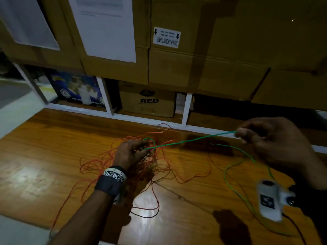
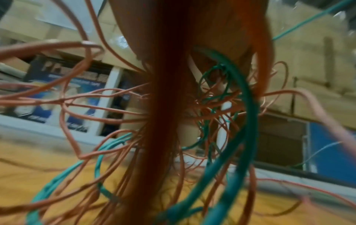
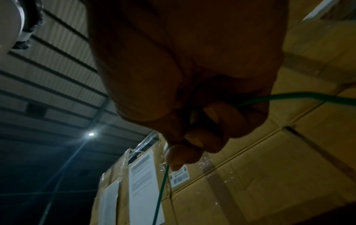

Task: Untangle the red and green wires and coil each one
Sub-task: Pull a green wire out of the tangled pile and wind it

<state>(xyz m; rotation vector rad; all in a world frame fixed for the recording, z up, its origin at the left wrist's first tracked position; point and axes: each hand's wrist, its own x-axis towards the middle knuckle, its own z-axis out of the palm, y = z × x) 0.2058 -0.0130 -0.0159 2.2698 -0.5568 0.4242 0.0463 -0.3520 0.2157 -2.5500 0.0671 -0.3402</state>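
A tangle of red wire (image 1: 152,167) lies on the wooden table (image 1: 44,147), with loops spreading out to all sides. My left hand (image 1: 134,151) grips the middle of the tangle, fingers curled into it. The green wire (image 1: 191,140) runs taut from that hand up to my right hand (image 1: 247,135), which pinches it at the right. More green wire (image 1: 230,167) trails down across the table on the right. The left wrist view is filled with red wire (image 2: 165,106) and green wire (image 2: 248,109) loops. In the right wrist view, curled fingers (image 3: 192,137) hold the green wire (image 3: 161,190).
Stacked cardboard boxes (image 1: 203,68) with paper sheets (image 1: 106,29) rise behind the table. A white frame (image 1: 113,115) runs along the table's far edge, with a box marked RED (image 1: 148,103) behind it. The table's front edge is near my arms.
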